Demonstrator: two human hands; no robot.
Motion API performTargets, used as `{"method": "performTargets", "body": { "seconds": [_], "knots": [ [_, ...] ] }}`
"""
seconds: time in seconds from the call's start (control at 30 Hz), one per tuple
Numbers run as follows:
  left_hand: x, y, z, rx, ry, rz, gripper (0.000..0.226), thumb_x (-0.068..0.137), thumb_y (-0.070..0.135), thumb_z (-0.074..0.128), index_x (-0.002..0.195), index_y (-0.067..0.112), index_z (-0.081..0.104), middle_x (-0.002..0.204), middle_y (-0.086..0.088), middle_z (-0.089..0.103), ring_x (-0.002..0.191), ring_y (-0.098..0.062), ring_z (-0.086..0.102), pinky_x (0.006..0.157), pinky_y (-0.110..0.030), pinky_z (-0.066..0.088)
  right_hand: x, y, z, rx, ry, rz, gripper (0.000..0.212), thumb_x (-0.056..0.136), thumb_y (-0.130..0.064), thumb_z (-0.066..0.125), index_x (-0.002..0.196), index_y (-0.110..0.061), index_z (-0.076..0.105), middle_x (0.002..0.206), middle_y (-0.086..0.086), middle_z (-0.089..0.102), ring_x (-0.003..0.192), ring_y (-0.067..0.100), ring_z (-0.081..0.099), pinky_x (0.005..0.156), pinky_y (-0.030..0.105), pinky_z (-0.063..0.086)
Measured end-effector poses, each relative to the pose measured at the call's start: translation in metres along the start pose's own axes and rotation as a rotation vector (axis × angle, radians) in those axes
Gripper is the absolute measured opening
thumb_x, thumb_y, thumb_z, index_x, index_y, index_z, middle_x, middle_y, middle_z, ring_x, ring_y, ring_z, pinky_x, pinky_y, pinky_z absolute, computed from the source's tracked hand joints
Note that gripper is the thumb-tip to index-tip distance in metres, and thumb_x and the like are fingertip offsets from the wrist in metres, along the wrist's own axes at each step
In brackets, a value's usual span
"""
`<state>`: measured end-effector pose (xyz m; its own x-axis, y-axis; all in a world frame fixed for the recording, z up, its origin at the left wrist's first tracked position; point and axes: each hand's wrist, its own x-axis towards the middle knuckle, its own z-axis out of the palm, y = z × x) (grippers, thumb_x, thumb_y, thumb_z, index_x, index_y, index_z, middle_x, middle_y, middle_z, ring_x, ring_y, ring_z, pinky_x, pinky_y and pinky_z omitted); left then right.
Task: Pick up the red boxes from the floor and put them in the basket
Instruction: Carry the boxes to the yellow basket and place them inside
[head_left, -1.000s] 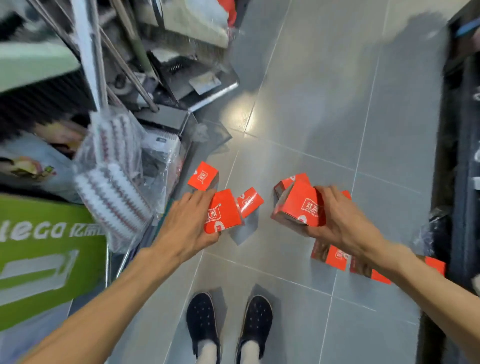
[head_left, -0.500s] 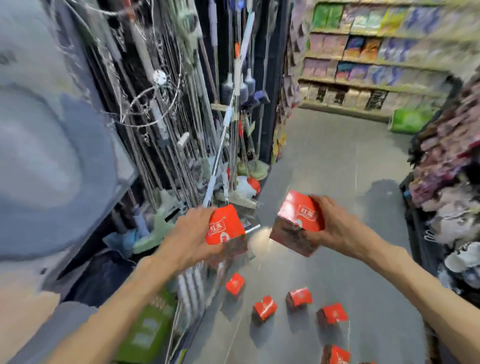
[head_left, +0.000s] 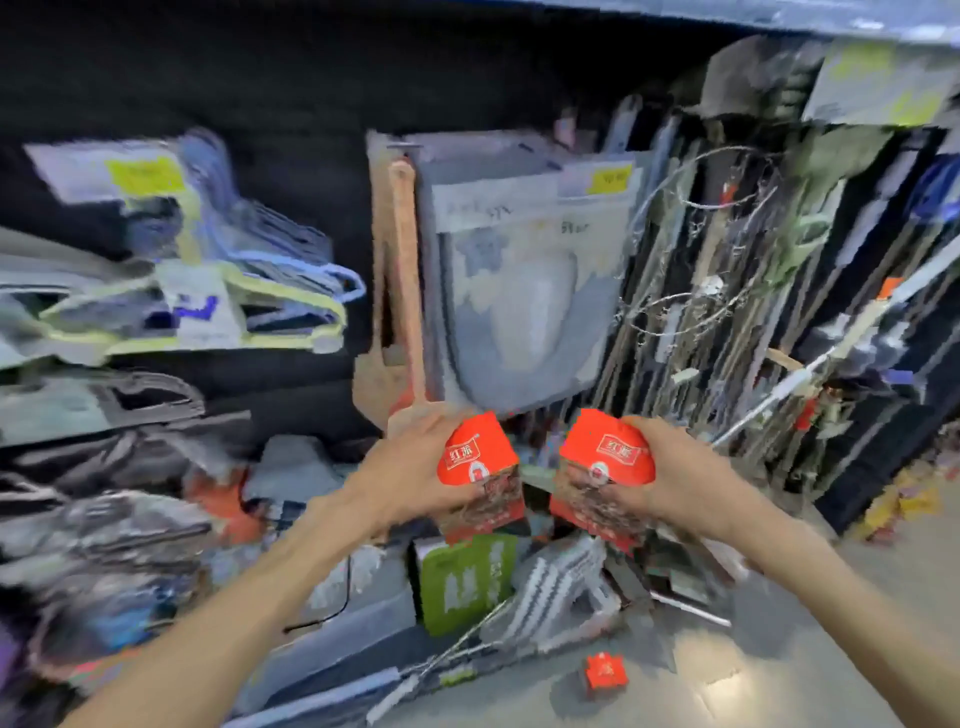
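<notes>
At chest height before blurred shelves, a red box (head_left: 479, 470) is clamped in the left hand (head_left: 410, 480) and another box (head_left: 605, 467) in the right hand (head_left: 670, 478); both should be kept gripped firmly until the unseen basket is found, one stray box (head_left: 603, 671) being left on the floor (head_left: 779, 675).

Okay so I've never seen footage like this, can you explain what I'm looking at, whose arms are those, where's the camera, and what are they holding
No machine here: the arms belong to a person wearing a wide-angle camera on their head, so you see roughly what they see, looking forward and down. There is only this one view, and it is blurred because the head is turning. The left hand grips one red box and the right hand grips another red box, both held up side by side in front of cluttered shop shelves of hangers and cleaning tools. One more red box on the floor lies lower right. A green carton stands below the hands. No basket is in view.
</notes>
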<state>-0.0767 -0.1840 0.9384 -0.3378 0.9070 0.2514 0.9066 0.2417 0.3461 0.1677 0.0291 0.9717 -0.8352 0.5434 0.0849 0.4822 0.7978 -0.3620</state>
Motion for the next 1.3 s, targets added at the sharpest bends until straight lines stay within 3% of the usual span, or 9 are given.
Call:
{"method": "performTargets", "body": {
  "seconds": [0.13,0.3,0.47,0.7,0.8,0.97,1.07,1.2,1.3],
  "knots": [
    [-0.125,-0.045,-0.068,0.159,0.099,-0.292,0.085,0.073,0.071,0.065,0.14,0.024,0.041,0.119,0.0,0.054,0.113,-0.019,0.048,0.093,-0.035,0.042,0.03,-0.111,0.041,0.036,-0.079,-0.263,0.087,0.056,-0.088,0.069,0.127,-0.042,0.047,0.116,-0.015,0.063,0.103,0.007,0.063,0.089,0.038,0.054],
    [-0.305,-0.089,-0.141,0.254,0.186,-0.612,0.1,0.066,0.086,0.05,0.141,0.021,0.041,0.13,-0.001,0.053,0.12,-0.022,0.049,0.1,-0.039,0.043,0.021,-0.281,0.1,-0.074,-0.147,-0.534,0.085,0.054,-0.097,0.054,0.117,-0.039,0.053,0.104,-0.012,0.066,0.095,0.015,0.066,0.079,0.041,0.054],
    [-0.503,-0.105,-0.209,0.299,0.291,-0.907,0.1,0.062,0.088,0.049,0.137,0.023,0.045,0.121,-0.002,0.056,0.114,-0.023,0.05,0.095,-0.042,0.046,-0.024,-0.464,0.169,0.088,-0.385,-0.794,0.088,0.053,-0.086,0.071,0.126,-0.044,0.045,0.114,-0.018,0.06,0.095,0.002,0.062,0.083,0.035,0.055],
    [-0.756,-0.115,-0.281,0.404,0.393,-1.236,0.101,0.062,0.089,0.051,0.138,0.024,0.044,0.129,0.0,0.056,0.118,-0.023,0.052,0.099,-0.044,0.045,-0.136,-0.704,0.246,0.197,-0.548,-1.084,0.073,0.059,-0.081,0.075,0.117,-0.043,0.051,0.1,-0.018,0.066,0.082,-0.002,0.064,0.074,0.033,0.057],
    [-0.837,-0.11,-0.308,0.403,0.412,-1.397,0.097,0.064,0.078,0.059,0.141,0.021,0.042,0.127,-0.003,0.056,0.115,-0.025,0.053,0.095,-0.039,0.046,-0.183,-0.794,0.273,0.234,-0.593,-1.202,0.066,0.059,-0.084,0.073,0.108,-0.043,0.054,0.091,-0.015,0.068,0.074,-0.002,0.064,0.068,0.031,0.057],
    [-0.954,-0.13,-0.344,0.446,0.455,-1.553,0.084,0.067,0.072,0.065,0.133,0.023,0.046,0.115,0.0,0.056,0.108,-0.022,0.053,0.088,-0.037,0.047,-0.244,-0.936,0.322,0.286,-0.71,-1.402,0.067,0.066,-0.076,0.076,0.12,-0.042,0.055,0.115,-0.019,0.066,0.085,-0.003,0.065,0.069,0.029,0.058],
    [-1.013,-0.157,-0.368,0.465,0.478,-1.636,0.077,0.07,0.068,0.068,0.131,0.024,0.049,0.112,0.0,0.057,0.107,-0.021,0.052,0.087,-0.036,0.044,-0.267,-1.023,0.353,0.24,-0.779,-1.46,0.054,0.068,-0.071,0.078,0.105,-0.036,0.059,0.096,-0.011,0.07,0.076,-0.001,0.066,0.061,0.022,0.054],
    [-1.087,-0.204,-0.409,0.5,0.521,-1.703,0.082,0.069,0.079,0.059,0.13,0.024,0.049,0.111,0.001,0.058,0.104,-0.021,0.054,0.088,-0.041,0.048,-0.288,-1.144,0.401,0.256,-0.77,-1.559,0.075,0.06,-0.087,0.068,0.119,-0.043,0.052,0.096,-0.016,0.066,0.08,0.001,0.065,0.069,0.033,0.058],
    [-1.135,-0.242,-0.443,0.498,0.566,-1.752,0.084,0.068,0.079,0.06,0.132,0.026,0.047,0.112,0.003,0.057,0.103,-0.018,0.054,0.088,-0.04,0.049,-0.304,-1.23,0.424,0.243,-0.732,-1.633,0.093,0.061,-0.089,0.064,0.133,-0.035,0.045,0.109,-0.015,0.064,0.084,0.002,0.063,0.072,0.033,0.056]
  ]
}}
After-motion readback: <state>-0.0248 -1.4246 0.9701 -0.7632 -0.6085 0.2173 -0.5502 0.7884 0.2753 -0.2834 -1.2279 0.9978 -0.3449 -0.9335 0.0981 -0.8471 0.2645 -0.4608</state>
